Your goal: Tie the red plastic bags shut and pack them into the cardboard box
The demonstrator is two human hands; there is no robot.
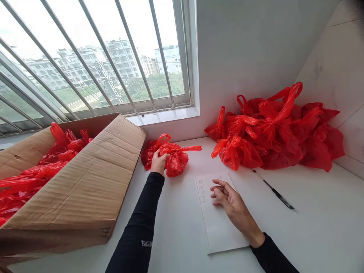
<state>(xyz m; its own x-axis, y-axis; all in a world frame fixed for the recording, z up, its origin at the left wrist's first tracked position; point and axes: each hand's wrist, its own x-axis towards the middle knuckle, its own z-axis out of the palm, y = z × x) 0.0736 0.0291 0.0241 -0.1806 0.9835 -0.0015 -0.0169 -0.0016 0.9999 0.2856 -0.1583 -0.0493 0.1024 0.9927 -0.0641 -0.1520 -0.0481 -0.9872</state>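
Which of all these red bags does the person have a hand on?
The lone red bag by the cardboard box: the left hand holds it. The rest form the corner heap or fill the box.

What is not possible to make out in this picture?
All in the head view:
Paper sheet: print too small to read.
Piled red bags: tied plastic hides their contents.
Cardboard box: cut off by the left edge.
Left hand: fingertips hidden among folds of the single red bag.

Knotted red plastic bag (173, 157), bulging and crinkled, handles splayed, on the counter (313, 235), at eleven o'clock from a flat, printed white paper sheet (218, 223)
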